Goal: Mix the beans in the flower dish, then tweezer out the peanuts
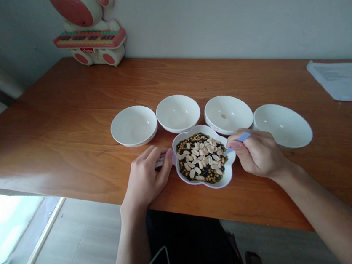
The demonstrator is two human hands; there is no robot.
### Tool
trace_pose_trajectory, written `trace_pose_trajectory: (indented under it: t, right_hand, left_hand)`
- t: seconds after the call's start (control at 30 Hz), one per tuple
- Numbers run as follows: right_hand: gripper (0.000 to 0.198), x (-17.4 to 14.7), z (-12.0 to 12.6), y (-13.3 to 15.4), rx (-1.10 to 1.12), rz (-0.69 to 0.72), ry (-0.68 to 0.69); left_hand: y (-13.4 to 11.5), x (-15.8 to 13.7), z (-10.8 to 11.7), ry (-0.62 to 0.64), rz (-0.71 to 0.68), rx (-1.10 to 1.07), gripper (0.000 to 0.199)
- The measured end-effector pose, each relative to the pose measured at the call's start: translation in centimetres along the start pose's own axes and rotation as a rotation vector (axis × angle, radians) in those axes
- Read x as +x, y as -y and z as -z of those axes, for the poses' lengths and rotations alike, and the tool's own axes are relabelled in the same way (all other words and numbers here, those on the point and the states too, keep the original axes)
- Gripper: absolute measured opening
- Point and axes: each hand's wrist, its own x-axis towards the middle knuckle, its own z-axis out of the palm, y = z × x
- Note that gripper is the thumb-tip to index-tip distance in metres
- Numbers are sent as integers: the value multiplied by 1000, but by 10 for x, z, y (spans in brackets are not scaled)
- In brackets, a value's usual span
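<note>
A white flower-shaped bowl (228, 177) with a lavender rim stands near the table's front edge. In it, pale peanut halves (202, 152) lie over a mix of small yellow, black and green beans (211, 177). My left hand (149, 175) is closed at the bowl's left side, thumb and fingers pinching its edge. Over the right rim, my right hand (257, 152) grips a thin lavender plastic utensil (243, 137), its lower end down at the peanuts. The utensil's working end is too small to make out.
Behind the bowl, white round bowls stand in a row: far left (134, 126), centre left (178, 113), centre right (228, 114) with a brownish spot inside, and far right (283, 126). A toy keyboard (90, 38) and a white sheet (345, 81) lie farther back on the table (52, 133).
</note>
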Motion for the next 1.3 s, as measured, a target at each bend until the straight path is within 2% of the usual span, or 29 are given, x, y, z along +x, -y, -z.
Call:
trace_pose_trajectory:
  t: [1.03, 1.3]
  right_hand:
    - [11, -1, -5, 2, 1, -8, 65]
    - [14, 2, -6, 4, 61, -16, 60]
  left_hand:
    - [0, 0, 0, -5, -12, -4, 20]
    - [0, 0, 0, 1, -7, 3, 21]
